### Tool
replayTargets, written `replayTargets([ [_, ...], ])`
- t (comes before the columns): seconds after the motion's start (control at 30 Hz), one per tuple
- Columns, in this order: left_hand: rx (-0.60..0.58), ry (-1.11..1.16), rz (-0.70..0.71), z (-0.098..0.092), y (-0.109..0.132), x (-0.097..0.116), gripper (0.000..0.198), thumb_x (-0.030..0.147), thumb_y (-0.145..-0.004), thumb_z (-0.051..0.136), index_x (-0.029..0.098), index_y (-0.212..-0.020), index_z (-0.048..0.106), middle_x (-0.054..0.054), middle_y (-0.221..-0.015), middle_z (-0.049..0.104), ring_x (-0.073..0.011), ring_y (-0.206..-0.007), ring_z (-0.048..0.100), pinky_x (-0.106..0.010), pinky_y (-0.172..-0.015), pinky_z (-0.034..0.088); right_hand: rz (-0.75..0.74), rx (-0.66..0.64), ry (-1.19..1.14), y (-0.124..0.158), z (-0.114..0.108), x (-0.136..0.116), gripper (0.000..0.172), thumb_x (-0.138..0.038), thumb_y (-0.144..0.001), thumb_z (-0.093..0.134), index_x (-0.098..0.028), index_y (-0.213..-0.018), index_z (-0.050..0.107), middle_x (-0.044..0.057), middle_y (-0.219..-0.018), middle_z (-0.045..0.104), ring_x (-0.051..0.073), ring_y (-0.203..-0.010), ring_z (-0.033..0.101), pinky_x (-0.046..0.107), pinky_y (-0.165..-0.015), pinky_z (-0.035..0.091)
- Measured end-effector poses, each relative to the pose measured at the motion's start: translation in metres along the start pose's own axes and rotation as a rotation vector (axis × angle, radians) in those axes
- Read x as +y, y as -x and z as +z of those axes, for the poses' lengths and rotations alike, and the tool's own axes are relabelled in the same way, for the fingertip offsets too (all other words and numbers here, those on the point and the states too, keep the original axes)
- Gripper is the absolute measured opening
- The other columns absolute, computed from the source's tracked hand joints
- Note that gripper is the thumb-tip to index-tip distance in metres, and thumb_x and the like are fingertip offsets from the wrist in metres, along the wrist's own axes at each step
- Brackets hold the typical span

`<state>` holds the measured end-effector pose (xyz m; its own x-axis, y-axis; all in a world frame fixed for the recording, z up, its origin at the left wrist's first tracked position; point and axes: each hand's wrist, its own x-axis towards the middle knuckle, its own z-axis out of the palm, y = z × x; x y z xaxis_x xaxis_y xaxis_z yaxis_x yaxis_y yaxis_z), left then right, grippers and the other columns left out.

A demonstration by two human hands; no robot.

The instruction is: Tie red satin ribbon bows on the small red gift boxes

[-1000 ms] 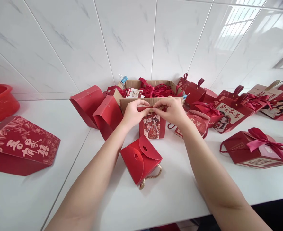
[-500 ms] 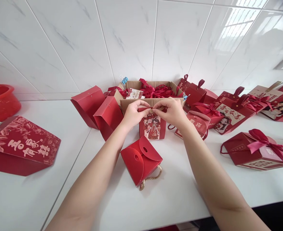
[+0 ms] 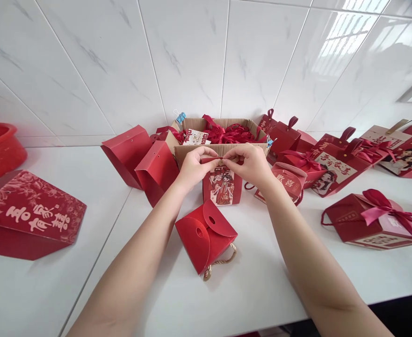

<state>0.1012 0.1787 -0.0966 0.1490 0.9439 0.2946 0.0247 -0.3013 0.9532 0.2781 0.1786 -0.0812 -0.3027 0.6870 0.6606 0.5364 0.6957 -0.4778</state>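
Upright on the white table stands a red gift box (image 3: 222, 187) with a printed figure on its front. My left hand (image 3: 199, 166) pinches its top edge from the left. From the right, my right hand (image 3: 248, 163) pinches the same edge, fingertips almost meeting at the middle. Whatever small piece lies between the fingertips is too small to make out. Closer to me lies a smaller red box (image 3: 206, 236) with round overlapping flaps and a twisted rope handle (image 3: 223, 260). Right behind the pinched box is a cardboard carton (image 3: 191, 150) holding dark red ribbons (image 3: 232, 131).
Two plain red boxes (image 3: 158, 171) stand left of the carton. A patterned red box (image 3: 33, 215) lies at far left, before a red plastic basket (image 3: 2, 150). Several decorated boxes crowd the right, including a bow-tied one (image 3: 374, 224). A tiled wall (image 3: 191, 56) rises behind.
Both hands stay pinched on the top edge of the gift box. The view has shifted very slightly; nothing else has visibly moved.
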Motion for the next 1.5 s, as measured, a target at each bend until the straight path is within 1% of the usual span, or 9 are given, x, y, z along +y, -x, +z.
replayTargets([
  [0.2, 0.005, 0.020, -0.026, 0.001, 0.003, 0.006, 0.018, 0.024, -0.069, 0.070, 0.017, -0.085, 0.064, 0.000, -0.075, 0.066, -0.0129, -0.064, 0.060, -0.028, -0.065, 0.048, 0.023, 0.004, -0.011, 0.000, 0.001, 0.000, 0.009, -0.018, -0.076, 0.064, -0.020, -0.070, 0.070, 0.002, -0.069, 0.069, 0.015, -0.062, 0.058, 0.030, -0.062, 0.045],
  [0.37, 0.013, -0.026, 0.024, 0.003, 0.002, 0.003, 0.024, 0.024, -0.067, 0.074, 0.017, -0.086, 0.062, -0.002, -0.080, 0.068, -0.0159, -0.073, 0.064, -0.030, -0.069, 0.051, 0.027, -0.002, -0.002, 0.000, 0.000, 0.000, 0.009, -0.018, -0.076, 0.063, -0.020, -0.070, 0.069, 0.002, -0.069, 0.069, 0.015, -0.061, 0.058, 0.031, -0.062, 0.046],
  [0.47, 0.035, -0.093, 0.080, 0.002, 0.000, -0.001, 0.023, 0.025, -0.068, 0.074, 0.017, -0.086, 0.062, -0.004, -0.089, 0.069, -0.0168, -0.079, 0.065, -0.029, -0.070, 0.052, 0.039, -0.037, 0.030, 0.000, -0.004, -0.003, 0.008, -0.018, -0.076, 0.062, -0.020, -0.071, 0.069, 0.002, -0.069, 0.069, 0.016, -0.062, 0.059, 0.032, -0.064, 0.046],
  [0.6, 0.047, -0.149, 0.115, 0.001, -0.001, -0.005, 0.021, 0.025, -0.071, 0.072, 0.016, -0.088, 0.062, -0.005, -0.097, 0.068, -0.0163, -0.080, 0.065, -0.029, -0.069, 0.053, 0.073, -0.117, 0.184, 0.000, -0.009, -0.013, 0.007, -0.015, -0.075, 0.062, -0.019, -0.073, 0.067, 0.004, -0.077, 0.070, 0.021, -0.075, 0.061, 0.036, -0.071, 0.043],
  [0.7, 0.042, -0.172, 0.158, 0.001, 0.000, -0.004, 0.021, 0.022, -0.071, 0.072, 0.017, -0.088, 0.061, -0.006, -0.098, 0.068, -0.0185, -0.090, 0.065, -0.031, -0.078, 0.052, 0.108, -0.169, 0.283, 0.000, -0.011, -0.019, 0.007, -0.015, -0.076, 0.062, -0.018, -0.074, 0.068, 0.006, -0.079, 0.070, 0.023, -0.079, 0.059, 0.040, -0.073, 0.041],
  [0.8, 0.031, -0.179, 0.177, 0.002, 0.002, -0.002, 0.022, 0.020, -0.071, 0.072, 0.017, -0.090, 0.061, -0.006, -0.100, 0.068, -0.0204, -0.098, 0.065, -0.032, -0.083, 0.051, 0.120, -0.183, 0.284, 0.000, -0.010, -0.022, 0.009, -0.016, -0.078, 0.063, -0.019, -0.073, 0.069, 0.007, -0.080, 0.071, 0.025, -0.081, 0.059, 0.041, -0.074, 0.038],
  [1.03, -0.029, -0.180, 0.203, 0.002, 0.003, -0.001, 0.024, 0.017, -0.072, 0.071, 0.017, -0.093, 0.061, -0.007, -0.104, 0.068, -0.0206, -0.100, 0.065, -0.034, -0.086, 0.052, 0.121, -0.199, 0.208, -0.001, -0.010, -0.018, 0.013, -0.017, -0.079, 0.062, -0.023, -0.079, 0.074, 0.006, -0.084, 0.071, 0.026, -0.085, 0.058, 0.040, -0.072, 0.036],
  [1.3, -0.031, -0.169, 0.197, 0.003, 0.003, -0.003, 0.025, 0.015, -0.072, 0.070, 0.017, -0.094, 0.060, -0.007, -0.107, 0.067, -0.0198, -0.100, 0.066, -0.032, -0.085, 0.053, 0.144, -0.214, 0.264, 0.001, -0.007, -0.017, 0.021, -0.012, -0.080, 0.053, -0.022, -0.079, 0.072, 0.007, -0.090, 0.068, 0.029, -0.094, 0.056, 0.042, -0.074, 0.031],
  [1.5, -0.031, -0.152, 0.182, 0.003, 0.004, -0.002, 0.025, 0.022, -0.074, 0.072, 0.016, -0.095, 0.060, -0.008, -0.108, 0.067, -0.0218, -0.100, 0.065, -0.034, -0.084, 0.054, 0.139, -0.206, 0.246, 0.002, -0.007, -0.015, 0.014, -0.018, -0.081, 0.055, -0.022, -0.078, 0.068, 0.006, -0.087, 0.068, 0.029, -0.096, 0.055, 0.041, -0.075, 0.031],
])
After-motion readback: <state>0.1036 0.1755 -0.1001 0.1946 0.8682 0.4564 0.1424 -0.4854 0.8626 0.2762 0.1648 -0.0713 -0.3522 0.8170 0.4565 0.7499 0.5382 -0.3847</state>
